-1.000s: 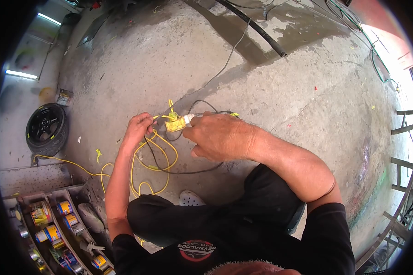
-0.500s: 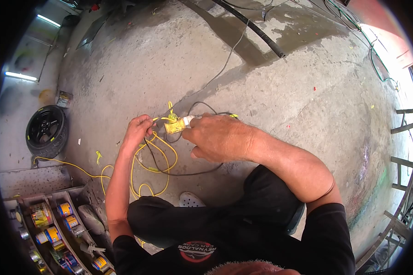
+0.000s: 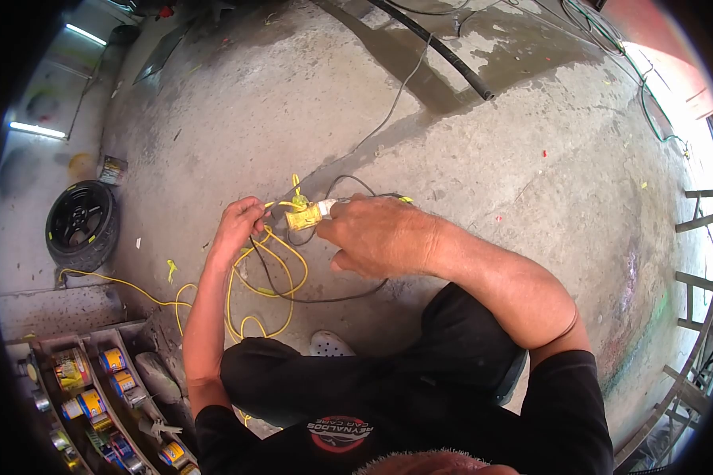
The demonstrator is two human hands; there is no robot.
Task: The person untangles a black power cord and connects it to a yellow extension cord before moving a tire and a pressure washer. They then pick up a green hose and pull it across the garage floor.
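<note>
My left hand (image 3: 239,228) pinches the end of a thin yellow cord, left of a yellow roll-like piece (image 3: 303,218). My right hand (image 3: 380,237) is closed at the right side of that piece, where a small white part (image 3: 325,207) shows against the fingers. The fingertips of my right hand are partly hidden by the hand itself. Yellow scraps (image 3: 297,190) stick up just above the piece. Loops of yellow cord (image 3: 305,273) and a dark cable (image 3: 333,301) hang or lie below my hands.
A wheel (image 3: 81,226) leans at the wall on the left. Shelves with cans (image 3: 91,404) stand at the lower left. A black hose (image 3: 451,59) lies on the concrete floor (image 3: 253,103) ahead. Metal racks (image 3: 697,301) are at the right edge.
</note>
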